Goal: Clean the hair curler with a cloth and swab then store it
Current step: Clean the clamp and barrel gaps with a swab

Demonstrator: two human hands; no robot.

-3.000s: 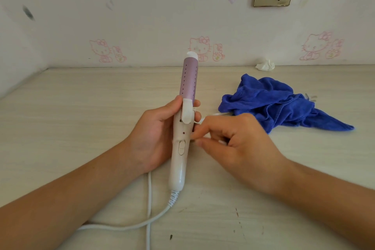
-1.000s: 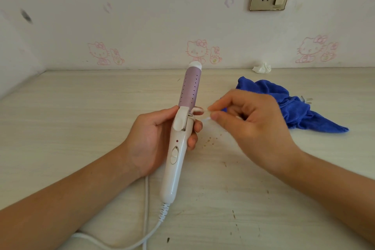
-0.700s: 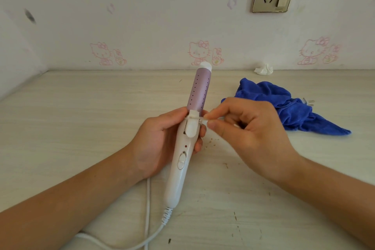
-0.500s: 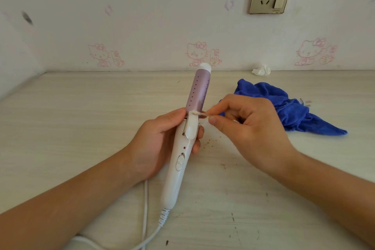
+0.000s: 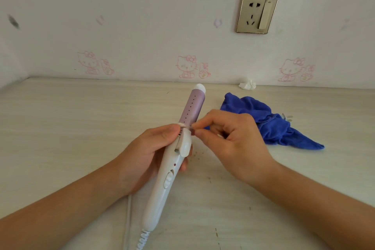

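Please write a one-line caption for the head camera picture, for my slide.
Left hand holds the hair curler; right hand pinches a swab at its hinge, blue cloth lying nearby.

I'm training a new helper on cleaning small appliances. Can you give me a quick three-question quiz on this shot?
1. True or false: the blue cloth lies on the table, in neither hand.
2. The right hand pinches the swab. Where is its tip on the hair curler? A) on the white end cap; B) where the purple barrel meets the white handle; C) on the cord.
3. Fill in: the ___ hand grips the curler's handle.
Key: 1 true; 2 B; 3 left, the left hand.
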